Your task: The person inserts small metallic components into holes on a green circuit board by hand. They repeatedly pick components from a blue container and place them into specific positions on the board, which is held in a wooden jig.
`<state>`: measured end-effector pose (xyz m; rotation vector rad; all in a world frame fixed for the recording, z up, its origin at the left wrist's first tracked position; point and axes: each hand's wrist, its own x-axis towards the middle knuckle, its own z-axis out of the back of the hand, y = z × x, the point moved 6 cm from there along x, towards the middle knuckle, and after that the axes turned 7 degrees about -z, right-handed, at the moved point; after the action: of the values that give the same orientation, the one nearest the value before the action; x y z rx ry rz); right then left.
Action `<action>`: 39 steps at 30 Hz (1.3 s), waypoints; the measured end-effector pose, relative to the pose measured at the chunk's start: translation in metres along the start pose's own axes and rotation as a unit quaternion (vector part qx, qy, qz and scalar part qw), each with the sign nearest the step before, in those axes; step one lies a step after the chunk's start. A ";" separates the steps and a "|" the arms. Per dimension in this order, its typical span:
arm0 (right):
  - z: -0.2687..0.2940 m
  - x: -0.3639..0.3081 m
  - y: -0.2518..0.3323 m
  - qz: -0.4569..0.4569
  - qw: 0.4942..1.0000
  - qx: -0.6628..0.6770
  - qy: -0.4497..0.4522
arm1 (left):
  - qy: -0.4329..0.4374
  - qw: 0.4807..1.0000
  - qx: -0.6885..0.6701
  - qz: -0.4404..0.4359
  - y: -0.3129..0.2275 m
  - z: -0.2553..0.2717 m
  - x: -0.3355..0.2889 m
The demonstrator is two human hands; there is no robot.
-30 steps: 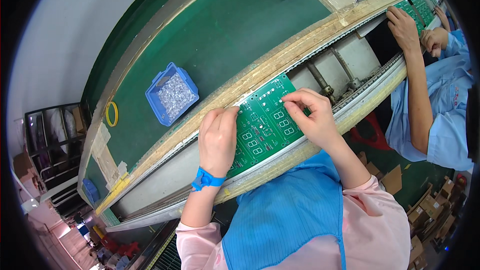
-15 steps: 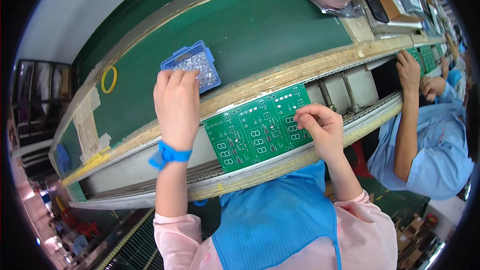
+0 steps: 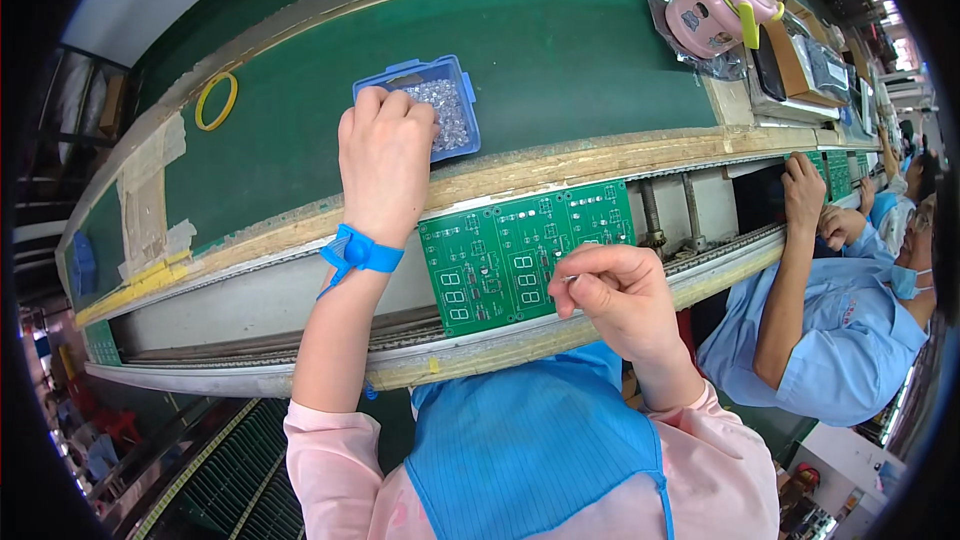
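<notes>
My left hand, with a blue wrist strap, reaches over the near left side of a blue bin. Its fingers are curled together, their tips hidden in the bin. Small clear parts fill the bin. Thumb and forefinger of my right hand pinch a tiny part with thin metal leads. That hand hovers over the lower right of a green circuit board panel, hiding some of it. White digit outlines and several small parts show on the panel, which lies across the rails.
A wooden ledge runs between the rails and the green bench top. A yellow ring lies at the left. At the far right stand a pink jug and a cardboard box. A co-worker in blue sits to my right.
My right hand has turned and drawn back toward me, and the leads in its pinch now show. My left hand stays at the bin. The whole view has shifted.
</notes>
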<state>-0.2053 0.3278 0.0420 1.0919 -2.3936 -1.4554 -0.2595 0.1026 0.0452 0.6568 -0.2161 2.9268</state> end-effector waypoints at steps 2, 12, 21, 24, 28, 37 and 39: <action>-0.004 0.002 0.002 0.033 0.999 -0.023 0.012 | -0.029 0.999 -0.030 -0.007 0.001 0.004 -0.001; -0.026 0.000 0.027 0.109 0.979 -0.171 0.017 | -0.070 0.966 -0.237 -0.074 -0.030 0.043 -0.027; -0.034 0.007 0.035 0.138 0.949 -0.282 0.018 | -0.055 0.939 -0.337 -0.036 -0.034 0.028 -0.064; -0.029 0.015 0.040 0.172 0.918 -0.356 -0.020 | -0.068 0.929 -0.363 -0.002 -0.030 0.021 -0.069; -0.006 0.040 0.032 0.218 0.847 -0.480 -0.072 | -0.069 0.927 -0.368 0.013 -0.026 0.017 -0.069; 0.003 0.069 0.003 0.187 0.780 -0.596 -0.043 | -0.068 0.921 -0.384 0.006 -0.025 0.012 -0.074; 0.003 0.070 0.001 0.180 0.769 -0.611 -0.043 | -0.065 0.919 -0.388 0.003 -0.026 0.011 -0.074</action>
<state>-0.2580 0.2855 0.0241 0.1950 -1.0056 -2.2549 -0.1843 0.1194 0.0256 0.6854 -1.2949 2.4612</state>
